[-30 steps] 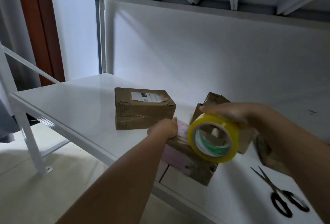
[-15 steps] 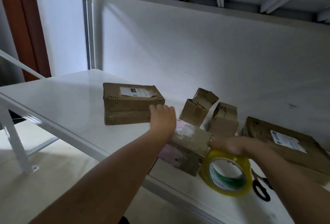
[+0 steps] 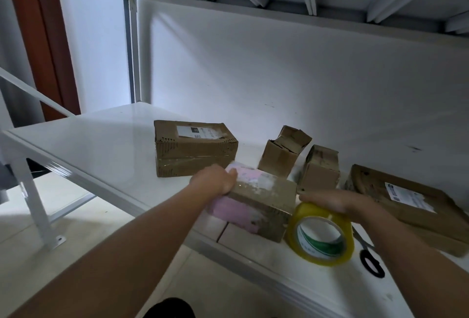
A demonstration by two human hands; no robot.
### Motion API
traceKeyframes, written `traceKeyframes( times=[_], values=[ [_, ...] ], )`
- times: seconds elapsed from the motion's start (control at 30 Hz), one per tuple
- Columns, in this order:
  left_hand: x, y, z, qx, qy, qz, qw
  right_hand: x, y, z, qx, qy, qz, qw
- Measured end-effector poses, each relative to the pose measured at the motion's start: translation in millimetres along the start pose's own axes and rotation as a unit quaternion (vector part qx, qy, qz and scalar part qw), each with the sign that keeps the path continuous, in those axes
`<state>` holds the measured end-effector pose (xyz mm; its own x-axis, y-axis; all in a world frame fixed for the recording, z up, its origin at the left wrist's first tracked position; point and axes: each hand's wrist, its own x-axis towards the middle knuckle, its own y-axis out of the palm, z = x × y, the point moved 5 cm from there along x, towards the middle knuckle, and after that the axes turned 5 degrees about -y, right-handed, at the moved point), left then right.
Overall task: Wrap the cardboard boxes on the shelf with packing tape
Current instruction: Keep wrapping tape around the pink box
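Now bringing the tape [image 3: 321, 235] down right of the box [image 3: 256, 205], right hand [image 3: 332, 202] gripping the roll, left hand [image 3: 215, 182] clutching the box: carrying the wrap round its side.

Black-handled scissors [image 3: 369, 257] lying on white surface at right; reddish-brown door [image 3: 48, 46] far left.

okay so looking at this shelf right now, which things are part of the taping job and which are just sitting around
In use:
pink-sided box, held by the left hand
tape roll, held by the right hand
other boxes waiting: labelled box, two small boxes, flat box

Lying about:
scissors
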<state>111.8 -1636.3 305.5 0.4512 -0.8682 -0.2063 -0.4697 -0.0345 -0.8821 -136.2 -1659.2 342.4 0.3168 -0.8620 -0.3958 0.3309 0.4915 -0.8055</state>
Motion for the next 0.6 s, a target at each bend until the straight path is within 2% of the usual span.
traceKeyframes(
  times=[0.07,0.17,0.23,0.27,0.3,0.37,0.4,0.47,0.53,0.6],
  values=[
    [2,3,9,-0.108,0.000,0.095,0.990,-4,-12,4,0.064,-0.026,0.020,0.997],
    [7,2,18,-0.271,-0.026,0.167,0.948,-17,-45,26,0.149,-0.101,0.037,0.983],
    [7,8,16,-0.335,-0.038,0.198,0.920,-25,-69,43,0.235,-0.137,0.012,0.962],
    [9,12,11,-0.334,-0.031,0.184,0.924,-28,-77,53,0.276,-0.164,-0.002,0.947],
    [11,16,6,-0.303,-0.014,0.140,0.943,-29,-81,62,0.304,-0.190,-0.014,0.933],
    [15,17,-2,-0.215,0.022,-0.022,0.976,-29,-81,82,0.321,-0.213,-0.041,0.922],
    [14,15,-3,-0.209,0.039,-0.101,0.972,-28,-78,91,0.318,-0.209,-0.064,0.923],
    [6,4,-6,-0.270,0.107,-0.191,0.938,-22,-75,105,0.311,-0.191,-0.114,0.924],
    [-5,-9,-11,-0.348,0.178,-0.209,0.896,-14,-75,119,0.307,-0.172,-0.164,0.921],
    [-18,-19,-16,-0.380,0.229,-0.208,0.872,-5,-73,132,0.312,-0.160,-0.206,0.913]
  ],
)
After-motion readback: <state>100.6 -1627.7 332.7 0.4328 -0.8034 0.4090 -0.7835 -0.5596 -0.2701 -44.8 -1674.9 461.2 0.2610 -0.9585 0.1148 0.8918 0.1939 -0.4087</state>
